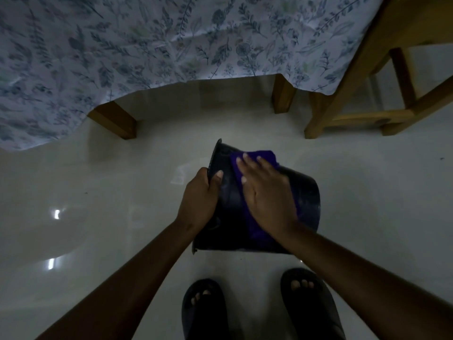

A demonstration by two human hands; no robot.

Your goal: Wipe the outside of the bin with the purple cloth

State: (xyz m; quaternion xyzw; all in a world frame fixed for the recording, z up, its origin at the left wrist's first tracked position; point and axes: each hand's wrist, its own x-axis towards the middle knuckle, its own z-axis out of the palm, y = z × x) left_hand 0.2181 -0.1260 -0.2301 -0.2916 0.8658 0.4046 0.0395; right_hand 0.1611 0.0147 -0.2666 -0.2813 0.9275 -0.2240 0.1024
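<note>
A black plastic bin [306,202] lies tipped on its side above the pale floor, its rim to the left and its base to the right. My left hand [199,197] grips the rim, thumb on the outer wall. My right hand [267,192] lies flat on the purple cloth [266,157], pressing it against the bin's outer side. The cloth shows beyond my fingertips and under my wrist; my palm hides its middle.
A table with a floral blue-and-white cloth [147,45] stands ahead, its wooden legs [115,121] close to the bin. A wooden chair [362,114] is at the right. My two feet in dark sandals [304,305] are just below the bin on the glossy floor.
</note>
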